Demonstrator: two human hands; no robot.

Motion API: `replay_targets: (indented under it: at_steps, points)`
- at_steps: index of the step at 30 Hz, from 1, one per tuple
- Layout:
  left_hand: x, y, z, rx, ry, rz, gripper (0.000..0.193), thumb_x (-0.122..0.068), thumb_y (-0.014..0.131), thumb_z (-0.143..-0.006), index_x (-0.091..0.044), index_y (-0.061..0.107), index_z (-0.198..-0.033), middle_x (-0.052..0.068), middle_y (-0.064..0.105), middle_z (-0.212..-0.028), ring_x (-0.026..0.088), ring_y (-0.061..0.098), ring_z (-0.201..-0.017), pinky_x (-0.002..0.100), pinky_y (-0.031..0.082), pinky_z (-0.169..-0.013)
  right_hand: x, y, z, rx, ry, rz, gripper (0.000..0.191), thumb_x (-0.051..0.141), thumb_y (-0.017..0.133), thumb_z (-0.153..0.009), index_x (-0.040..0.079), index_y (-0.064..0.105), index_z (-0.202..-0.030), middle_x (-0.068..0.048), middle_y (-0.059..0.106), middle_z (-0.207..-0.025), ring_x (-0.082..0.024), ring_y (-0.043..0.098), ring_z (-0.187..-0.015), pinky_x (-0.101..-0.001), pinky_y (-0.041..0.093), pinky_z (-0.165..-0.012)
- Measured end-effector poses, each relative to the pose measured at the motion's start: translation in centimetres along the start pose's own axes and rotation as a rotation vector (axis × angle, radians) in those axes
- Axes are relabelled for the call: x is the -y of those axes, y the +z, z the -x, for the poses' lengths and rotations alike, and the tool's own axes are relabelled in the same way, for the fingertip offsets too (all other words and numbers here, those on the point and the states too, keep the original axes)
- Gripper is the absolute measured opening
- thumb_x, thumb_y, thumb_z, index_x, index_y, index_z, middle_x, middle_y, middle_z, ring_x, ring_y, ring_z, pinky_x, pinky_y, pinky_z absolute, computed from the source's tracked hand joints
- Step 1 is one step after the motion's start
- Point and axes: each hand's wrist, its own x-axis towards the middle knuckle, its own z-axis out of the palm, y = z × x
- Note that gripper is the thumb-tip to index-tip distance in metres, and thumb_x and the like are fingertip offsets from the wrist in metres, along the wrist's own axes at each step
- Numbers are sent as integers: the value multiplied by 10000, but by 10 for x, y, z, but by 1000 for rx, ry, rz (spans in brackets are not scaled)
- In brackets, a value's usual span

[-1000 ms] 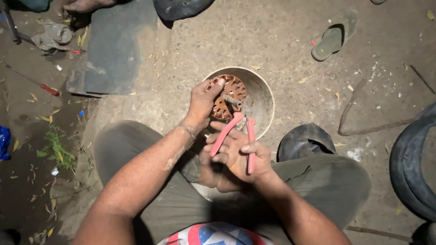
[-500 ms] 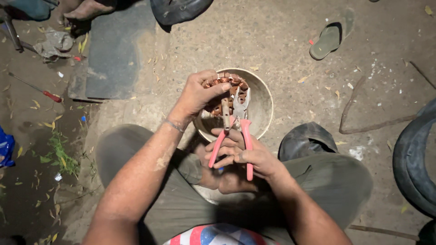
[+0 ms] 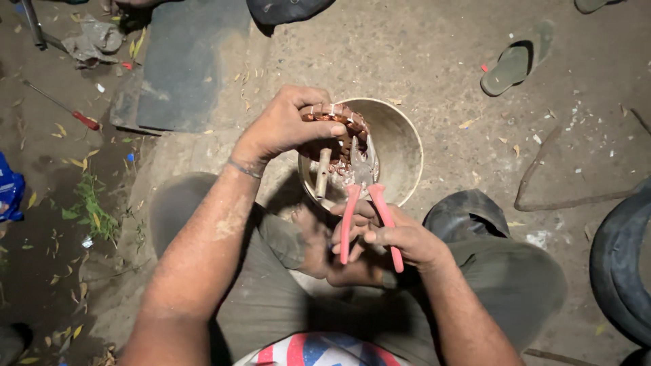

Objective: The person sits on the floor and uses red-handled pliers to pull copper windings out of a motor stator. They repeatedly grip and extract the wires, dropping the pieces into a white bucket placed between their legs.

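My left hand (image 3: 285,125) grips a round motor part wound with copper wire (image 3: 342,129), holding it over a pale round bowl (image 3: 400,146) on the ground. A short metal shaft (image 3: 323,173) sticks down from the part. My right hand (image 3: 393,237) is closed on the red handles of a pair of pliers (image 3: 363,203). The pliers' metal jaws reach up to the copper windings. I sit with my knees on either side of the bowl, and a bare foot (image 3: 312,244) shows under my right hand.
A green sandal (image 3: 512,64) lies at the upper right. A black tyre (image 3: 620,264) curves along the right edge, with a dark rubber piece (image 3: 464,213) beside my knee. A grey slab (image 3: 183,64), a red-handled screwdriver (image 3: 64,108) and rags lie at the upper left.
My left hand has shifted from the side of the wound part to grip it from above. The pliers have swung upright, with their jaws now at the windings.
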Motion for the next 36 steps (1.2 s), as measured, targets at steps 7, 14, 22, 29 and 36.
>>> replay_targets:
  at_steps: [7, 14, 22, 29, 36]
  points:
    - [-4, -2, -5, -36, -59, 58, 139, -153, 839, -846, -54, 742, -861, -54, 689, -780, 19, 591, -731, 217, 513, -631, -16, 12, -16, -251, -13, -170, 589, 280, 755, -847, -4, 519, -1306, -180, 647, -1054, -337, 672, -983, -502, 592, -880]
    - [1, -11, -2, 43, -3, 189, 164, -94, 833, -830, -27, 755, -957, -18, 774, -930, 29, 652, -846, 238, 572, -756, -15, 24, -22, 32, -41, -447, 445, 292, 743, -887, 23, 531, -1170, -133, 580, -854, -276, 630, -781, -459, 572, -735]
    - [37, 15, -14, -119, 19, 145, 207, -115, 797, -901, -20, 750, -1079, 11, 741, -946, 59, 641, -854, 250, 565, -766, -55, -23, -43, -522, -231, 78, 310, 267, 791, -875, 54, 579, -953, -39, 526, -744, -150, 501, -595, -342, 437, -527]
    - [58, 51, -18, -371, 0, 225, 228, -163, 747, -930, -19, 744, -1106, 17, 756, -944, 71, 655, -838, 255, 566, -748, -56, -44, -75, -1074, -389, 958, 384, 292, 801, -793, 13, 671, -1022, -106, 688, -799, -216, 626, -735, -367, 523, -681]
    - [71, 71, -9, -574, -195, 219, 224, -195, 741, -921, 24, 750, -966, 35, 717, -827, 91, 616, -735, 273, 522, -626, -39, -21, -72, -1331, -283, 1206, 463, 274, 767, -780, 32, 660, -1159, -204, 747, -1104, -435, 708, -943, -519, 560, -778]
